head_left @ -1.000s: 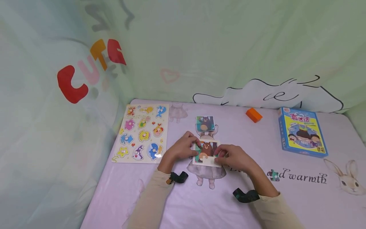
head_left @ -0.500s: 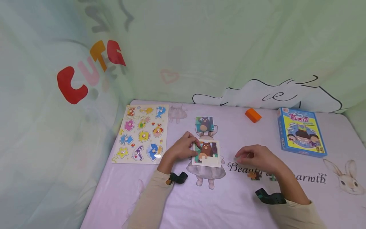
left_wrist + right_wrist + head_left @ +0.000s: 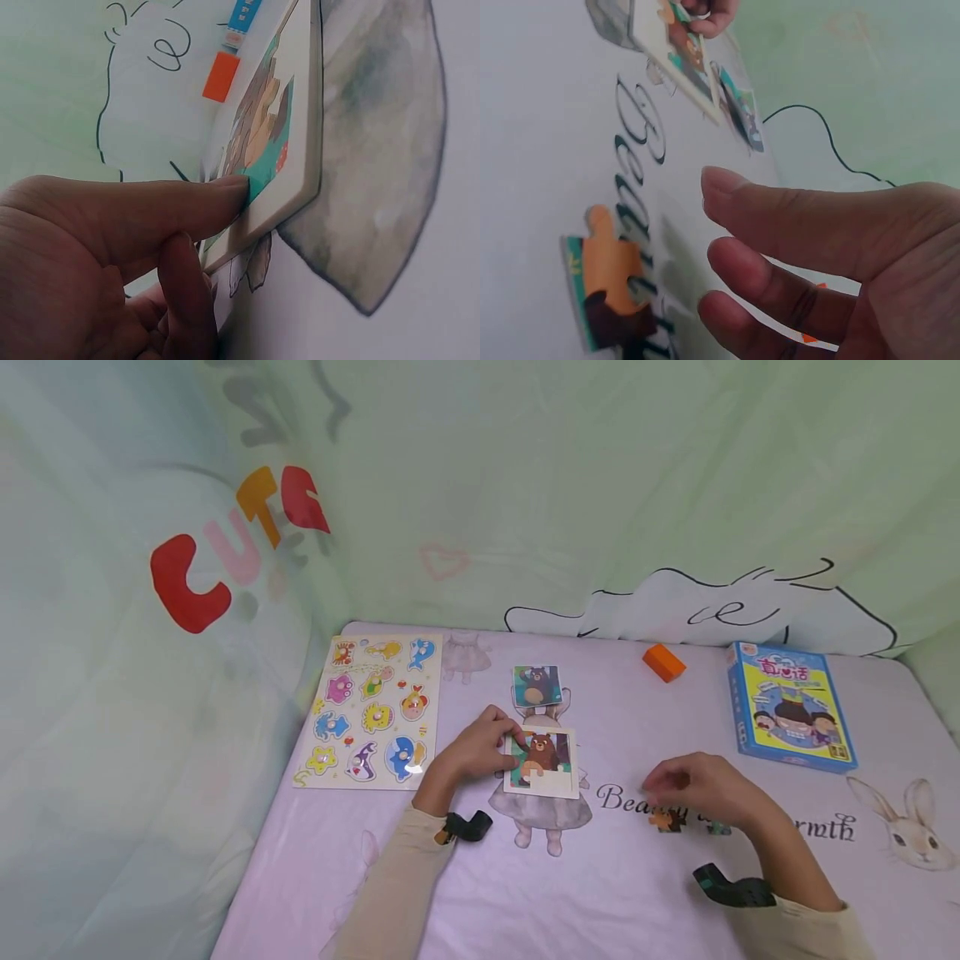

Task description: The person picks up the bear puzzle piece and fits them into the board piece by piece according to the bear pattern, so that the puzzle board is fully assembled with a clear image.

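A small square bear jigsaw puzzle (image 3: 556, 781) lies in its pale tray on the cloth, with bare tray at its lower right. My left hand (image 3: 482, 745) grips the tray's left side; in the left wrist view the thumb (image 3: 217, 196) lies on the picture's edge with fingers curled beside it. My right hand (image 3: 701, 787) hovers over the cloth to the right, holding nothing, thumb and fingers apart. Just below its fingertips lies a loose orange, brown and green puzzle piece (image 3: 615, 281). Another loose greenish piece (image 3: 717, 828) is partly hidden under the right hand.
A bear picture card (image 3: 537, 686) lies behind the tray. On the left is a sea-animal knob puzzle board (image 3: 429, 693). An orange block (image 3: 664, 662) and a blue and yellow box (image 3: 795, 706) stand at the back right. Curtains rise behind and left.
My right hand has left the tray's right side and moved right, over the loose pieces, its fingers parted. My left hand stays at the tray, which has barely shifted.
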{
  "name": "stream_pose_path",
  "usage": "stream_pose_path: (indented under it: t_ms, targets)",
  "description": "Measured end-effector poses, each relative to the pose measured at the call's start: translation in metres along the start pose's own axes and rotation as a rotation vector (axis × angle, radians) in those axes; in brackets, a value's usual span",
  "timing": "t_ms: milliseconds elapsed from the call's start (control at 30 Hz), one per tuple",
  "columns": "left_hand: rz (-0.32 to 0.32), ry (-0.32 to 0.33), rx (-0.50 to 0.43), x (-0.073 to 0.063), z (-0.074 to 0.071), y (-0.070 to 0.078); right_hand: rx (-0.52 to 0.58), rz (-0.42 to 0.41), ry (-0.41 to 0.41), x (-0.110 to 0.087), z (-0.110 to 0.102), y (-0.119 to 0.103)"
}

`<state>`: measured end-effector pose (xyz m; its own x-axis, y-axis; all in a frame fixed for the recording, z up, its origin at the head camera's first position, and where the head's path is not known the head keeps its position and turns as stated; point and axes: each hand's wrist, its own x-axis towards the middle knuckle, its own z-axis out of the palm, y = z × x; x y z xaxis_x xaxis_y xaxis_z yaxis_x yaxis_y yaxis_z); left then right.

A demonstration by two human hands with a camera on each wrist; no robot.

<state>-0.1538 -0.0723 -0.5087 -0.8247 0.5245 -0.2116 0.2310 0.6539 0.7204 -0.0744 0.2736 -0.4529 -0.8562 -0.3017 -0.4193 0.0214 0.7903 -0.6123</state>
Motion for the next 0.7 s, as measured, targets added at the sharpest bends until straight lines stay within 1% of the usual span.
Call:
stream_pose_path:
  t_ms: [167,267,400,567,700]
  targets:
    - [-0.001,-0.002,0.000,0.001,0.001,-0.001,-0.012,0.053,-0.009,-0.004,0.002,0.009]
    - [-0.004,-0.003,0.007,0.001,0.001,-0.001,-0.015,0.068,-0.011,-0.006,0.002,0.015]
    - [-0.004,-0.005,0.010,0.000,0.000,0.000,-0.031,0.062,-0.006,-0.008,0.002,0.021]
    - [-0.002,-0.008,0.007,0.000,-0.001,0.001,-0.071,0.036,0.010,-0.010,0.003,0.025]
    - [0.010,-0.004,0.000,-0.002,-0.002,0.003,-0.075,0.039,0.011,-0.010,0.003,0.028]
